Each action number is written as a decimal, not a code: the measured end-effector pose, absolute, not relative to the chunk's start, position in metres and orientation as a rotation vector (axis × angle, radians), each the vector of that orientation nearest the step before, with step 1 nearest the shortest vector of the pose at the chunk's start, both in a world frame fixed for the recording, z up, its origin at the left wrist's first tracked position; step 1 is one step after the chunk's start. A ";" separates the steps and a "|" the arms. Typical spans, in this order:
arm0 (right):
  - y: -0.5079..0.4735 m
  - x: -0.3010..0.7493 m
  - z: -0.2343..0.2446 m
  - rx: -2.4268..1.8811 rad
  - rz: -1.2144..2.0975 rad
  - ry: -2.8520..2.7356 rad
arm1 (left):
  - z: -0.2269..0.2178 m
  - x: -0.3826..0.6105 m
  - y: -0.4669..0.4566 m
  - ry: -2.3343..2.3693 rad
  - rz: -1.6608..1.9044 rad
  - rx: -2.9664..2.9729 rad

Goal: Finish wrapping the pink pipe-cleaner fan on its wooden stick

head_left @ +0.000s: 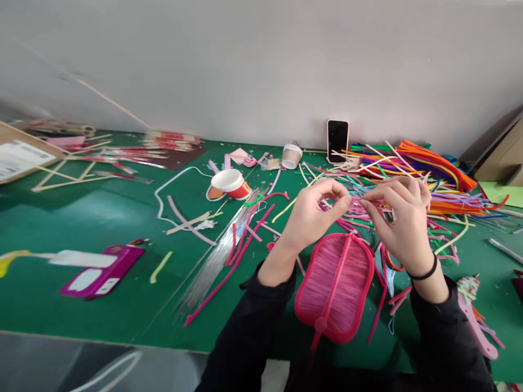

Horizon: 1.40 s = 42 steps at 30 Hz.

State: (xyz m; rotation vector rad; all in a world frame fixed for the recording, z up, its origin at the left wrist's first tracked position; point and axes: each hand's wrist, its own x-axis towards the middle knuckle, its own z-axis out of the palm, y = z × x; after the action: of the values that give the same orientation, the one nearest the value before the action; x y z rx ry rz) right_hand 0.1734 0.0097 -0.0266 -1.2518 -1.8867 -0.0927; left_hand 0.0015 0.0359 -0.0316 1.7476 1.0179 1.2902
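My left hand (316, 209) and my right hand (398, 218) are raised close together, thumb and forefinger pinched on each. A small pink piece (354, 201), probably pipe cleaner, shows between the fingertips; its ends are hidden by the fingers. Just below the hands lies a pink fan (312, 283) with a darker fuzzy rim, fine pink strands across it and a fuzzy rib down the middle. Loose pink pipe cleaners (382, 305) are scattered to its right. Behind my right hand spreads a pile of coloured pipe cleaners (441, 163).
A phone (338, 140) leans against the wall, with a paper cup (291, 157) left of it. Another cup (231, 182) lies tipped near a bundle of clear strands (212, 267). Further left are a purple box (102, 272) and wooden sticks (171, 140). Pink scissors (476, 324) lie by my right forearm.
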 end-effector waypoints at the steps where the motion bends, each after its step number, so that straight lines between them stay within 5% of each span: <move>1: 0.009 0.170 -0.028 -1.245 -0.068 -1.868 | -0.033 0.004 0.036 1.018 1.346 1.684; 5: 0.008 0.157 -0.034 -1.258 -0.033 -1.752 | -0.034 0.011 0.035 1.070 1.480 1.494; 15: 0.014 0.179 -0.029 -1.171 -0.026 -1.956 | -0.020 -0.015 0.036 1.030 0.985 1.841; 26: 0.005 0.155 -0.035 -1.237 -0.126 -1.715 | -0.035 0.015 0.034 0.997 1.504 1.335; 42: 0.017 0.180 -0.030 -1.129 -0.136 -1.918 | -0.025 -0.007 0.036 1.013 1.069 1.733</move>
State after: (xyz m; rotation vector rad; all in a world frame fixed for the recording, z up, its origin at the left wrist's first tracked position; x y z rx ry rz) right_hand 0.1804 0.0166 -0.0297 -1.1292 -1.9175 -0.1365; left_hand -0.0067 0.0361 -0.0251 1.7334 1.0130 1.0694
